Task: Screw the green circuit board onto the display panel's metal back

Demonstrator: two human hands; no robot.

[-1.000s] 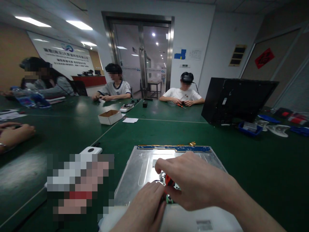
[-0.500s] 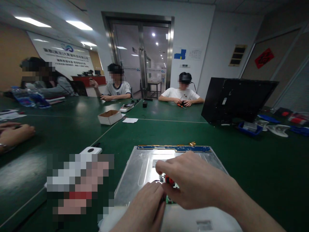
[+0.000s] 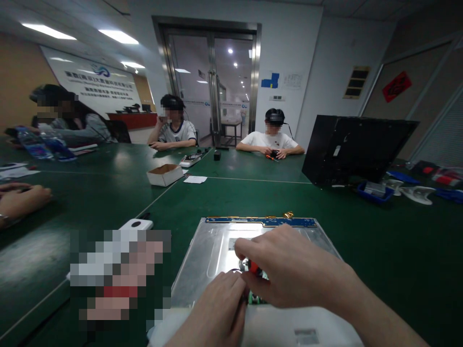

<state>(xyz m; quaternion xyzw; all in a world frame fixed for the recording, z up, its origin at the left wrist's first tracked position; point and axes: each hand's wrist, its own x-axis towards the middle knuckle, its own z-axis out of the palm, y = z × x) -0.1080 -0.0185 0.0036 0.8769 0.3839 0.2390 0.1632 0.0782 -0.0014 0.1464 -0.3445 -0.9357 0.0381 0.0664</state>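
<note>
A flat metal panel lies before me, with a blue circuit strip along its far edge. On its near part a green circuit board shows between my hands. My right hand is closed round a red-handled screwdriver, mostly covered by the fingers; its tip is hidden. Close beside it, my left hand has its fingers pressed together at the board's edge. What they pinch, if anything, is hidden. A whitish sheet or padding lies under my forearms at the near edge.
Left of the panel lies a white device, partly pixelated. Farther off on the green table are an open cardboard box, a paper, a large black monitor-like casing and a blue tray. Co-workers sit around; one co-worker's hand rests at left.
My right hand has shifted very slightly on the screwdriver; my left hand stays in place. Across the table, a co-worker's raised hand has moved closer to their head.
</note>
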